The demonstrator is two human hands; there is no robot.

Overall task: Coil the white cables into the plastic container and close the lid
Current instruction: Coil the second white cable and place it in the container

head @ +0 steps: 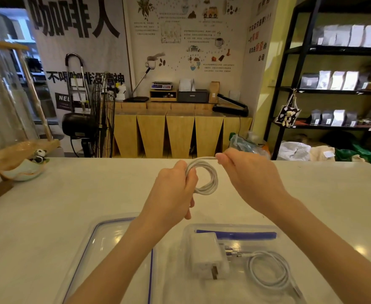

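A white cable (210, 183) is wound in a small coil held up above the table. My left hand (173, 189) grips the coil's left side. My right hand (245, 170) pinches the cable's free end at the top right of the coil. Below them on the table stands the clear plastic container (230, 227) with a blue strip at its far rim. Inside it lie a white charger plug (206, 255) and a second coiled white cable (270, 268). The container's clear lid (105, 238), edged in blue, lies flat to the left, partly under my left forearm.
The pale table (70, 194) runs wide on both sides. A dish with a small panda figure (38, 155) sits at the far left edge. Beyond the table are a standing fan (101, 115), a wooden counter and black shelves with bags.
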